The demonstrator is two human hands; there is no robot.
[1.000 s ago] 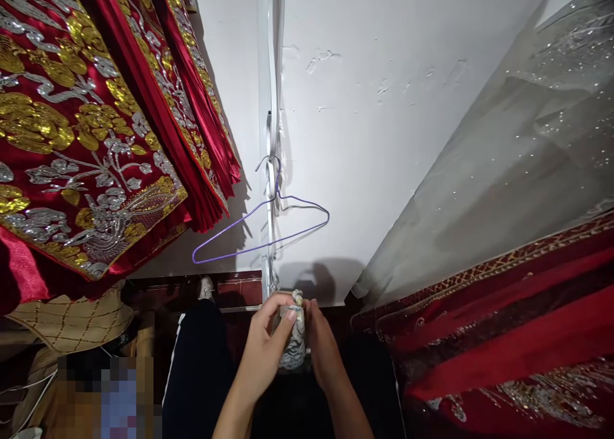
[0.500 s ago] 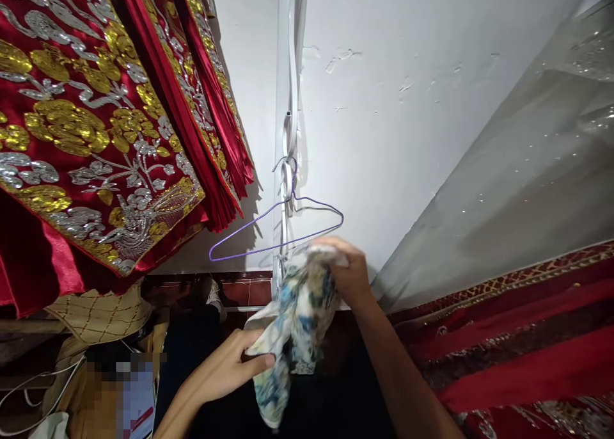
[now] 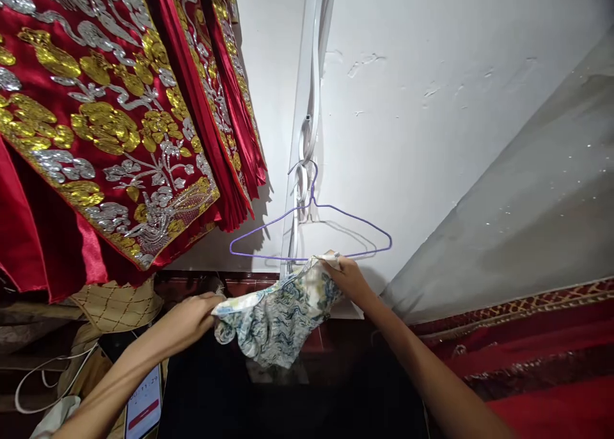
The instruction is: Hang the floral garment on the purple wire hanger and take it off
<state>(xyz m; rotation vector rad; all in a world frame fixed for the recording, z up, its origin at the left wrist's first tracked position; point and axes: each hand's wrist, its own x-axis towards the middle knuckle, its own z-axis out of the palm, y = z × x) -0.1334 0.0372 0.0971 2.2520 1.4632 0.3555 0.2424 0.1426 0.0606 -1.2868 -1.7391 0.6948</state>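
Observation:
A crinkled white, blue and green patterned cloth (image 3: 283, 317) is stretched between my two hands, its gathered lower part hanging in folds. My left hand (image 3: 199, 314) is closed on its left end, with the fingertips partly hidden. At the upper right corner, my right hand (image 3: 346, 276) pinches the cloth's pale edge, thumb in front. Just above hangs a purple wire hanger (image 3: 273, 223), hooked on a white looped strap (image 3: 302, 182). The hanger's bottom bar passes right behind the cloth's top edge near my right hand.
Red embroidered hangings (image 3: 105, 125) with gold and silver sequins fill the left. A white wall (image 3: 407, 151) stands ahead, with greyish translucent sheeting (image 3: 518, 215) at right. More red fabric (image 3: 551, 388) lies lower right. A phone (image 3: 144, 404) and a white cable (image 3: 29, 410) sit lower left.
The bunched cloth has been spread out sideways. My left hand has moved left and up with its end, while my right hand stays near the hanger. The view has shifted slightly.

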